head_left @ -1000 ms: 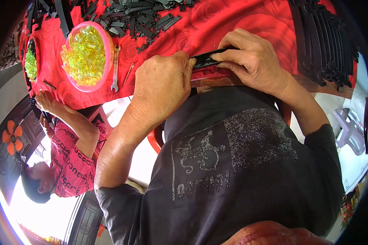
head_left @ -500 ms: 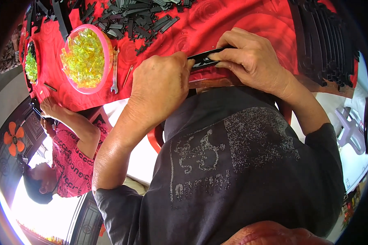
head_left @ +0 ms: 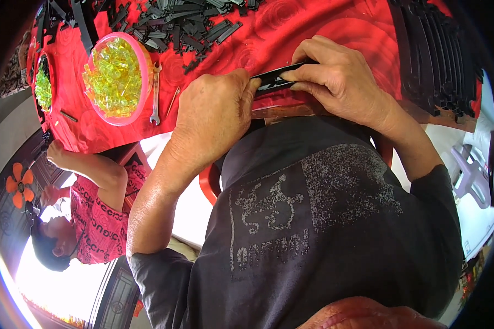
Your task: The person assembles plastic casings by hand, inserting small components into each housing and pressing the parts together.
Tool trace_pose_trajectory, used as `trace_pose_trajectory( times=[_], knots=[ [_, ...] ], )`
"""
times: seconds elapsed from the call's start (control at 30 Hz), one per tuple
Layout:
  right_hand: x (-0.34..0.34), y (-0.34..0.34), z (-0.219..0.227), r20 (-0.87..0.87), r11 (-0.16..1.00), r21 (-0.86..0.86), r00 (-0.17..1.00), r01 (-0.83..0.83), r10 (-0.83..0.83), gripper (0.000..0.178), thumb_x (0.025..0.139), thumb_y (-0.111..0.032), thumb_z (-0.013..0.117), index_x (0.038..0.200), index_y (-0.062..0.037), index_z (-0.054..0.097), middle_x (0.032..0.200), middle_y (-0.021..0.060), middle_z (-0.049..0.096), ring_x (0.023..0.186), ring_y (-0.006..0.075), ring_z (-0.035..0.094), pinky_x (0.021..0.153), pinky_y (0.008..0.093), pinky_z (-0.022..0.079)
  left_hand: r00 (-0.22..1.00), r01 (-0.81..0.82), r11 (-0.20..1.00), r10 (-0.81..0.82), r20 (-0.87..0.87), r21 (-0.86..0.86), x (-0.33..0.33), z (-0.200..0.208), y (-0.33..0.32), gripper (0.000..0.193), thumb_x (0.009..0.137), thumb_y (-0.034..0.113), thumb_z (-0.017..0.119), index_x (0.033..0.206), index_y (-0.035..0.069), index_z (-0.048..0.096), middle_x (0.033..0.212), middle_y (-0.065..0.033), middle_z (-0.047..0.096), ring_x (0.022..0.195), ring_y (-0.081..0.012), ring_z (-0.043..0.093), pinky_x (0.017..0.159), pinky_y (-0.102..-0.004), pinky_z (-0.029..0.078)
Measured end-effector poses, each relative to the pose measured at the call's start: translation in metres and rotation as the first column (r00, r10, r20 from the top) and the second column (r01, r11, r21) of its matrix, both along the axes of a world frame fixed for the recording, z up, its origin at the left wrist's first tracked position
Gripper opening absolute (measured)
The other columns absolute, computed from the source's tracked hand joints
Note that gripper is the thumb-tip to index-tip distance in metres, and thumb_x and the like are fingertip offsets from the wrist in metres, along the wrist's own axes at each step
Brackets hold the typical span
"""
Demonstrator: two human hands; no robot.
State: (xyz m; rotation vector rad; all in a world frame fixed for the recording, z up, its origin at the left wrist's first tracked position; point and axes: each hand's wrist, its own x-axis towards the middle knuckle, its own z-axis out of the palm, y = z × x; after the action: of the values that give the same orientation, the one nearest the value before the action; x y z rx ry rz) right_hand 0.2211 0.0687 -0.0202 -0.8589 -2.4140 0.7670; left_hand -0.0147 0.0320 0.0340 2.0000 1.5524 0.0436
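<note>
Two hands, one black strip, and I'm holding it level at the near edge of the red-covered bench (head_left: 335, 19).
My left hand (head_left: 214, 107) is curling closed around the left end of the black strip (head_left: 268, 78); my right hand (head_left: 337, 82) is pinching the other end between thumb and fingers. Off to the left, a wrench (head_left: 156, 93) is lying beside a pink-rimmed bowl (head_left: 146, 71) of yellow pieces (head_left: 115, 79).
</note>
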Motion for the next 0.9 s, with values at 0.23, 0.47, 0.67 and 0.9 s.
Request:
trace_pose_trajectory(
  times=[0.23, 0.47, 0.67, 0.9],
  knots=[
    [-0.0001, 0.0011, 0.0008, 0.027, 1.0, -0.01, 1.0, -0.003, 0.003, 0.015, 0.079, -0.018, 0.078, 0.092, -0.0096, 0.077, 0.087, 0.0023, 0.06, 0.084, 0.0214, 0.064, 0.066, 0.0364, 0.054, 1.0, 0.002, 1.0, -0.002, 0.005, -0.015, -0.0005, 0.0001, 0.0008, 0.031, 0.098, 0.025, 0.061, 0.08, 0.001, 0.065, 0.064, -0.0223, 0.062, 0.063, -0.0419, 0.066, 0.059, -0.052, 0.052],
    [0.0002, 0.0009, -0.0001, 0.028, 1.0, 0.007, 1.0, -0.001, 0.001, 0.015, 0.079, -0.018, 0.078, 0.091, -0.0088, 0.077, 0.087, 0.0027, 0.06, 0.083, 0.0213, 0.063, 0.065, 0.0364, 0.054, 1.0, 0.013, 1.0, -0.013, 0.008, -0.005, 0.0009, 0.0005, 0.0011, 0.03, 0.097, 0.024, 0.062, 0.079, 0.0, 0.065, 0.064, -0.0222, 0.063, 0.065, -0.0423, 0.066, 0.06, -0.052, 0.052],
    [-0.0014, 0.002, 0.0001, 0.0, 1.0, -0.006, 1.0, -0.012, 0.012, 0.015, 0.078, -0.017, 0.079, 0.09, -0.0076, 0.076, 0.086, 0.0041, 0.059, 0.082, 0.0215, 0.063, 0.064, 0.0364, 0.053, 0.998, 0.051, 0.999, -0.051, -0.032, -0.001, 0.0026, 0.0006, -0.0001, 0.028, 0.097, 0.022, 0.062, 0.079, 0.0, 0.062, 0.065, -0.0212, 0.063, 0.065, -0.0419, 0.066, 0.06, -0.0517, 0.052],
    [-0.002, 0.0023, 0.0014, -0.007, 1.0, 0.007, 1.0, -0.012, 0.012, 0.015, 0.077, -0.017, 0.079, 0.088, -0.0069, 0.076, 0.084, 0.0043, 0.057, 0.08, 0.022, 0.062, 0.063, 0.0367, 0.052, 0.997, 0.038, 0.999, -0.04, 0.072, 0.03, 0.003, -0.0036, -0.0012, 0.025, 0.097, 0.016, 0.064, 0.078, 0.001, 0.058, 0.06, -0.0237, 0.055, 0.062, -0.0454, 0.06, 0.056, -0.0523, 0.046]
  ],
)
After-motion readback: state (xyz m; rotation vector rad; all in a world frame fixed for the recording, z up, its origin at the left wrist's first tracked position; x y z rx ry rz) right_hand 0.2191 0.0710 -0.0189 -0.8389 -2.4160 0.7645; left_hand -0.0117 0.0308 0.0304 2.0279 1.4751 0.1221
